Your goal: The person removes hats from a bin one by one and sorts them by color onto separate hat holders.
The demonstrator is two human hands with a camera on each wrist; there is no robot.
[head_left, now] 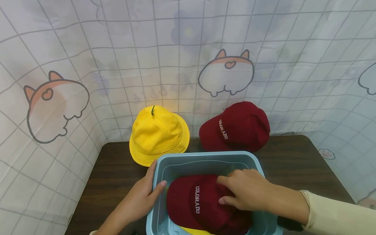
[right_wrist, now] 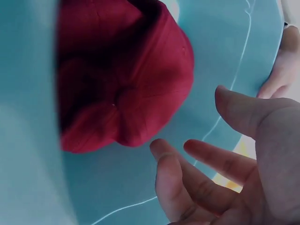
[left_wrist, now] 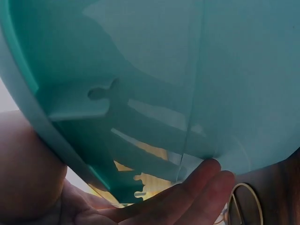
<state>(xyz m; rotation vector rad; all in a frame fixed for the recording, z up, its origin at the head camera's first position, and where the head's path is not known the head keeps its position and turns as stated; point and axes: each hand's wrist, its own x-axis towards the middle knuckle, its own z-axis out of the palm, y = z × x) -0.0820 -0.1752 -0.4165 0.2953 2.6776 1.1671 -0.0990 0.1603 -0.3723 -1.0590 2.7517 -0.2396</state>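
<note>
A light blue plastic basin [head_left: 155, 192] stands at the front of the table, with a dark red baseball cap [head_left: 182, 199] lettered COLORADO lying in it. Under that cap shows a strip of something yellow [head_left: 195, 231]. My left hand [head_left: 143, 196] holds the basin's left rim, thumb over the edge and fingers along the outer wall, as the left wrist view also shows. Over the crown of the cap is my right hand [head_left: 249, 191]. In the right wrist view its fingers are spread and loosely bent, a little apart from the cap [right_wrist: 136, 93], holding nothing.
A yellow bucket hat [head_left: 158, 130] rests behind the basin at the left. Beside it, at the back right, lies another dark red COLORADO cap [head_left: 243, 127]. Behind the dark wooden table [head_left: 305, 169] hangs a white checked cloth [head_left: 164, 65] with cartoon animals.
</note>
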